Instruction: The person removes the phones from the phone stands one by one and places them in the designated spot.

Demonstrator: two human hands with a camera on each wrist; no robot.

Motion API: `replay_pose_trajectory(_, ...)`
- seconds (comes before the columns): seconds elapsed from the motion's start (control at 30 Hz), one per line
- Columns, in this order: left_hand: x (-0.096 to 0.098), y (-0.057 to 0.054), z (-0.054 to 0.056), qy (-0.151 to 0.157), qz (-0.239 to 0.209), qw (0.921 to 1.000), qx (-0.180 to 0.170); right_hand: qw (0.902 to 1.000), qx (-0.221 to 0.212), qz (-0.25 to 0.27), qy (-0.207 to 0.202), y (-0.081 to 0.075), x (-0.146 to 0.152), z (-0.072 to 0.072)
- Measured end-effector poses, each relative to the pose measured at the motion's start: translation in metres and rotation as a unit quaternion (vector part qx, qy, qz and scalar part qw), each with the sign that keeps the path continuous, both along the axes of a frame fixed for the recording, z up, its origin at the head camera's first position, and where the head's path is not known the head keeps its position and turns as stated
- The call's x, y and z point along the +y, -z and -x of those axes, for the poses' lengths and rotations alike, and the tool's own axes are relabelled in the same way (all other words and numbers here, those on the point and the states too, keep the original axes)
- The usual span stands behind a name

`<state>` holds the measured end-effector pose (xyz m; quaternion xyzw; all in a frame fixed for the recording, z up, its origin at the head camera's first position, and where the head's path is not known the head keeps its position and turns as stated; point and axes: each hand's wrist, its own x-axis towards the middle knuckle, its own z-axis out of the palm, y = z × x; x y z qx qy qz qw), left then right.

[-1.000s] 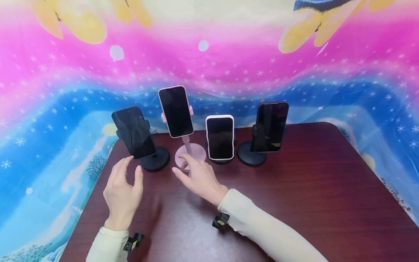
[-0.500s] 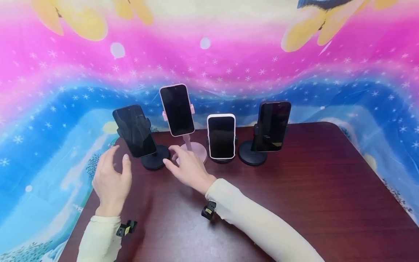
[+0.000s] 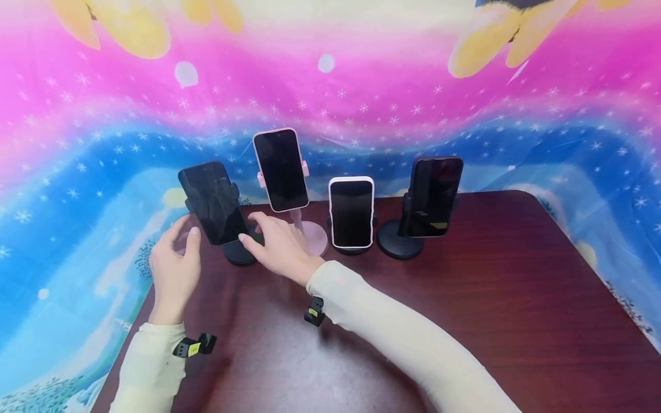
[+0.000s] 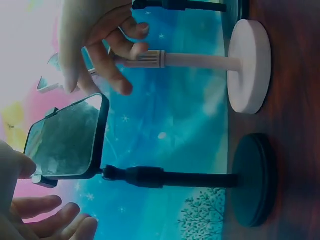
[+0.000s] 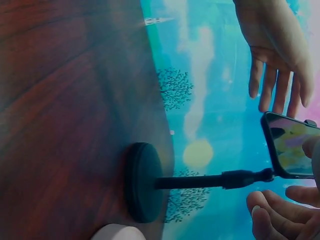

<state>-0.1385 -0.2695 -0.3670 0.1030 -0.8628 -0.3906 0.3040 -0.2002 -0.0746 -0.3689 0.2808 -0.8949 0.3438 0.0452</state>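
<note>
Item one: a black smartphone (image 3: 214, 201), screen dark in the head view, was clamped on a black round-based phone stand (image 3: 238, 253) at the left end of a row of four, leaning back and tilted sideways. Left hand (image 3: 174, 272): just beside the phone's left edge, fingers parted from the thumb in a loose, fairly wide curve, holding nothing. Right hand (image 3: 281, 244): at the phone's lower right corner, thumb and fingers apart, likewise holding nothing; whether either hand touched the phone could not be told. Item two: a pink-cased smartphone (image 3: 281, 169), raised highest, on a pink phone stand (image 3: 316, 240) partly behind the right hand. Item three: a white-cased smartphone (image 3: 352, 213), nearly upright, above a black base (image 3: 353, 250). Item four: a dark-cased smartphone (image 3: 434, 198) on another black stand (image 3: 400, 244). All stood along the far edge of a reddish-brown wooden table (image 3: 516, 287), before a snowflake-printed backdrop (image 3: 361, 74).
</note>
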Motion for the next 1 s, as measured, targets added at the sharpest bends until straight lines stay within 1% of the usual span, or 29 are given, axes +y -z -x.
replay_pose_trajectory(0.17,-0.001,-0.007,0.004,0.021,-0.024,0.9993,-0.017,0.9998,0.012,-0.017,-0.004,-0.014,-0.009,0.004)
replay_pose_trajectory(0.27,-0.002,-0.011,0.009,0.038,-0.041,0.9981,-0.024,0.9992,0.018,-0.036,0.0,-0.021,-0.014,0.007)
replay_pose_trajectory(0.33,-0.002,-0.013,0.012,0.047,-0.054,0.9969,-0.032,0.9992,0.014,-0.038,0.004,-0.025,-0.017,0.009)
replay_pose_trajectory(0.5,-0.005,-0.019,0.018,0.063,-0.07,0.9934,-0.065,0.9998,-0.02,-0.003,0.004,-0.03,-0.021,0.014)
replay_pose_trajectory(0.6,-0.007,-0.02,0.021,0.072,-0.075,0.9907,-0.087,0.999,-0.041,0.018,0.001,-0.032,-0.022,0.017)
replay_pose_trajectory(0.67,-0.008,-0.02,0.022,0.079,-0.076,0.9893,-0.096,0.9982,-0.052,0.028,0.002,-0.033,-0.024,0.019)
replay_pose_trajectory(0.77,-0.009,-0.02,0.025,0.09,-0.081,0.9883,-0.093,0.997,-0.066,0.041,0.005,-0.035,-0.025,0.021)
replay_pose_trajectory(0.9,-0.01,-0.019,0.029,0.112,-0.099,0.9862,-0.07,0.9951,-0.082,0.055,0.01,-0.036,-0.027,0.023)
replay_pose_trajectory(1.0,-0.01,-0.02,0.031,0.126,-0.103,0.9848,-0.061,0.9937,-0.089,0.067,0.009,-0.036,-0.027,0.024)
